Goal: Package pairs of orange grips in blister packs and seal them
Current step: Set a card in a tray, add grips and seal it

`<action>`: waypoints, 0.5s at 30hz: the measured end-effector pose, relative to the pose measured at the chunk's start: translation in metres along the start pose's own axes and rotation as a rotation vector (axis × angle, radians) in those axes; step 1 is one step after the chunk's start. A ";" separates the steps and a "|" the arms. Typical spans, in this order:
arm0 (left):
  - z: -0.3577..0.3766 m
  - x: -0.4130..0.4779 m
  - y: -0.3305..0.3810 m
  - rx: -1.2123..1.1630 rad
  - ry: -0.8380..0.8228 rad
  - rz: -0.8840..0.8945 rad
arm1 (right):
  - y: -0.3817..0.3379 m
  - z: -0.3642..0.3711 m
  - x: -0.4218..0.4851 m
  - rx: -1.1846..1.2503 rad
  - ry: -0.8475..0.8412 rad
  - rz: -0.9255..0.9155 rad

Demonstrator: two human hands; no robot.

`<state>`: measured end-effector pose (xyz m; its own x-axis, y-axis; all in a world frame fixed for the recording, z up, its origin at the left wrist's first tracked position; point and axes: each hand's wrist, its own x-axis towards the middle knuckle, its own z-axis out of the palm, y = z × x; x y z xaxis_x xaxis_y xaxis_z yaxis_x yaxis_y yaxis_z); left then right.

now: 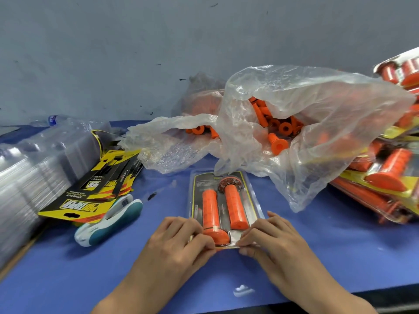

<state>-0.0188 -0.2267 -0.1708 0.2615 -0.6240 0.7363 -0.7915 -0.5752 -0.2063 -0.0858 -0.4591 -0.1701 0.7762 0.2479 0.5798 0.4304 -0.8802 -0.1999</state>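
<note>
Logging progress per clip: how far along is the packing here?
Done: filled packs piled at the right. In hand: a blister pack holding two grips, its near edge pinched by the left hand and right hand. Left: many loose grips in the bag, plus empty shells and cards at the left.

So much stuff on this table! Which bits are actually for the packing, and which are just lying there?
For the job: blister pack holding two orange grips, bag of loose grips, printed cards, clear shells, finished packs, probably the stapler.
Just lying about: water bottle, plastic scrap.
</note>
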 end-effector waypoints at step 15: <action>-0.004 0.007 0.008 -0.111 -0.096 0.100 | -0.004 0.001 0.003 0.151 -0.078 -0.016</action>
<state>-0.0258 -0.2333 -0.1651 0.2254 -0.7259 0.6499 -0.8712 -0.4487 -0.1991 -0.0850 -0.4547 -0.1684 0.7995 0.2970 0.5221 0.5029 -0.8063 -0.3114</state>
